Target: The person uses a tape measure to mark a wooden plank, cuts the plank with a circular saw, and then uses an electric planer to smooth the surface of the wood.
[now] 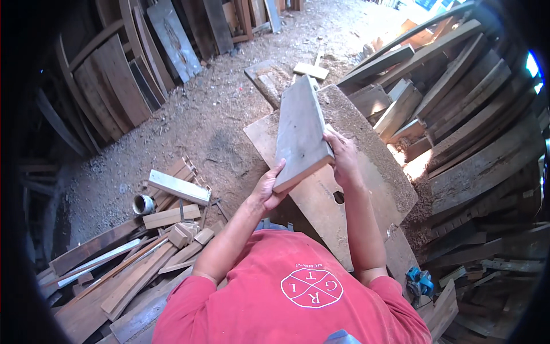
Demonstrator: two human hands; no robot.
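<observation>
Head view: holding a thick board (301, 127) over the worktop (375, 186).
Pinching opposite sides of its near end with left hand (269, 187) and right hand (344, 156); probably stiff, rather heavy (unlikely to slip); best gripped by both long edges.

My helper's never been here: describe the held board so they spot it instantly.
Find the tan worktable at the picture's centre. Over it, the left grip and right grip hold a thick greyish board. Unlike the leaning boards and piled wood, it alone is held.
</observation>
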